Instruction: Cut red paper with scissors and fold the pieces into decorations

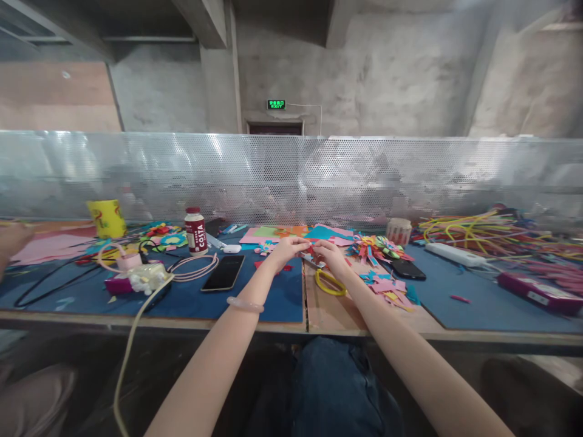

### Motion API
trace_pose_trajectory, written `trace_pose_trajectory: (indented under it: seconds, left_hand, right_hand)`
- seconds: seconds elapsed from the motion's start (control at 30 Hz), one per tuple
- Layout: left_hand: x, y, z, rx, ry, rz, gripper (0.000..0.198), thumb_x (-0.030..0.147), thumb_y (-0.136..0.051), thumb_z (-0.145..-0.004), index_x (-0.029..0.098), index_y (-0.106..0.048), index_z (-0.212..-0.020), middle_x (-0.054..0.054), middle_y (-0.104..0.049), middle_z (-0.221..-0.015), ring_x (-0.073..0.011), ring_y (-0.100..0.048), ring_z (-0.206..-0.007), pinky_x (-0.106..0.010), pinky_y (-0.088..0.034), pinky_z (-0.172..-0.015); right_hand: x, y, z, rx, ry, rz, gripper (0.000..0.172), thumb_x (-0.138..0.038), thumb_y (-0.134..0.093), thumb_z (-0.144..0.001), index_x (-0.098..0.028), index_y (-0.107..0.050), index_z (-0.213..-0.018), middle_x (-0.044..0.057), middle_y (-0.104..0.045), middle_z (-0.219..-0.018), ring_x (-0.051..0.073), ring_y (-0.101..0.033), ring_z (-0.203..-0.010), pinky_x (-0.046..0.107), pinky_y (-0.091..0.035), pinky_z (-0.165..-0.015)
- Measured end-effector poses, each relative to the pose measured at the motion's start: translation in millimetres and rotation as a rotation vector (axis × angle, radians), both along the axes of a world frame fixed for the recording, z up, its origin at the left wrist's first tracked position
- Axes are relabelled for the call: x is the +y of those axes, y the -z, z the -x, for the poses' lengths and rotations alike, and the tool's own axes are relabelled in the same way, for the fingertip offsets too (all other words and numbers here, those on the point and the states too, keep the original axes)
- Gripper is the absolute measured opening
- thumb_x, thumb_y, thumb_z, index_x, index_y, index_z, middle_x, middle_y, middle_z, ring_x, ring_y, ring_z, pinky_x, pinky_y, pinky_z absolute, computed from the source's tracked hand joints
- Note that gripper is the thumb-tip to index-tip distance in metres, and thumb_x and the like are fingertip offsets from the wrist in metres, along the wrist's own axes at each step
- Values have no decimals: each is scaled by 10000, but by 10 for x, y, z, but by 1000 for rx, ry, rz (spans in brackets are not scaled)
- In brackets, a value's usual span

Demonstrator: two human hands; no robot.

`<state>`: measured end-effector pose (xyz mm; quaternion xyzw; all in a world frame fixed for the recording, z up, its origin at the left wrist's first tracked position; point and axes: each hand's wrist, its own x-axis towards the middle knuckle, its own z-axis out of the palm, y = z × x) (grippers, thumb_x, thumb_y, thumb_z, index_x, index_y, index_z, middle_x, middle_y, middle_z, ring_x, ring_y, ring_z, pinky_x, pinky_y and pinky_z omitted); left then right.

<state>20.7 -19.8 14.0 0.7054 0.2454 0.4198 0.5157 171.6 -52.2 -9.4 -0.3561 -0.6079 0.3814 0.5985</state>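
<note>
My left hand point(288, 254) and my right hand point(331, 256) meet above the table, fingertips pinched together on a small red paper piece point(310, 249). Fingers cover most of that piece, so its shape is unclear. Just below my right hand lie scissors with yellow handles point(331, 284), their blades pointing up toward my fingers. More red paper scraps point(286, 267) rest beside my left wrist. Right of my right hand is a pile of pink, blue and yellow paper cuttings point(389, 288), with paper-strip flowers point(371, 247) behind it.
A black phone point(224, 272), a Costa bottle point(195, 232) and a cabled power strip point(141, 278) stand left. On the right are another phone point(409, 269), a white power strip point(455, 255) and colourful pipe cleaners point(483, 230). A perforated metal screen point(291, 176) runs behind. Another person's hand point(13, 237) shows far left.
</note>
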Motion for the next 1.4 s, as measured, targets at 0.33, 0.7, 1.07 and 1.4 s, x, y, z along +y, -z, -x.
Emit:
trace_pose_trajectory:
  seconds: [0.33,0.7,1.07,1.4]
  left_hand:
    - [7,6,3,14,10,-18,294,341,-653,-631,128,-659,-832,-82,-641,-844,-159,-571,-768,-291,-423,-715]
    - [3,12,-1,23,-3,-42,300,354,-655,-628,133,-653,-831,-63,-641,-813,-150,-569,-758,-279,-426,-711]
    - [-5,7,-1,24,8,-61,290,343,-659,-626,138,-655,-830,-55,-638,-806,-140,-565,-749,-274,-425,-711]
    - [-14,-9,15,60,15,-92,308,350,-642,-646,132,-652,-863,-68,-639,-828,-150,-566,-765,-279,-425,-709]
  right_hand:
    - [22,22,-12,2,-20,10,114,-281,-545,-647,-176,-504,-636,-33,-505,-570,102,-467,-529,236,-351,-520]
    - [43,22,-17,47,-50,38,104,-271,-540,-638,-180,-492,-619,-34,-509,-579,99,-468,-517,232,-351,-497]
    - [79,61,-34,105,-136,60,81,-255,-516,-652,-178,-495,-639,-24,-521,-628,99,-479,-529,231,-366,-498]
    - [104,77,-54,148,-160,93,107,-275,-539,-647,-170,-522,-639,-8,-533,-643,104,-481,-523,235,-364,-491]
